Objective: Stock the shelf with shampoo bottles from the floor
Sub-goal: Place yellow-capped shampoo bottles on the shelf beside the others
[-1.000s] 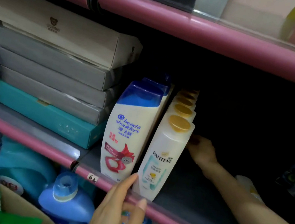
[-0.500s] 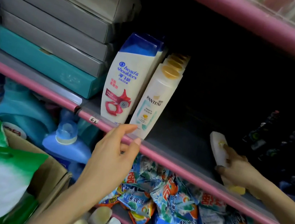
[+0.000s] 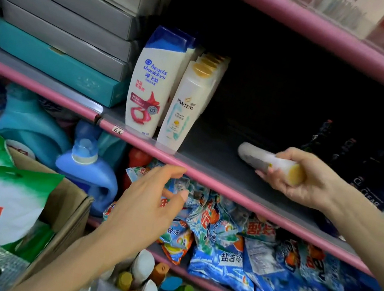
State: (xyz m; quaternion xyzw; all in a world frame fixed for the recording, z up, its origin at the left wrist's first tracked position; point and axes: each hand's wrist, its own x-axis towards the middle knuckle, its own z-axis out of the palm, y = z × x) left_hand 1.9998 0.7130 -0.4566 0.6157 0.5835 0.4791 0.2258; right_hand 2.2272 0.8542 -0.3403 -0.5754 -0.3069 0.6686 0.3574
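Note:
On the pink-edged shelf [image 3: 206, 173] stand a row of white Head & Shoulders bottles [image 3: 151, 87] with blue caps and, to their right, a row of white Pantene bottles [image 3: 187, 108] with yellow caps. My right hand [image 3: 307, 181] grips another white yellow-capped bottle [image 3: 260, 158], held on its side just above the shelf, cap toward me. My left hand [image 3: 149, 204] hovers below the shelf's front rail with fingers relaxed, holding nothing. Several capped bottles [image 3: 150, 289] stand on the floor at the bottom centre.
Stacked grey and teal boxes [image 3: 60, 27] fill the shelf's left. Dark bottles [image 3: 372, 177] stand at its right. Below are blue detergent jugs [image 3: 86, 170] and blue packets [image 3: 232, 245]. A cardboard box [image 3: 68, 203] with green-white bags sits lower left.
My right hand has left the Pantene row, moved right and picked up a lying white bottle. My left hand has dropped from the shelf rail. The view has tilted downward.

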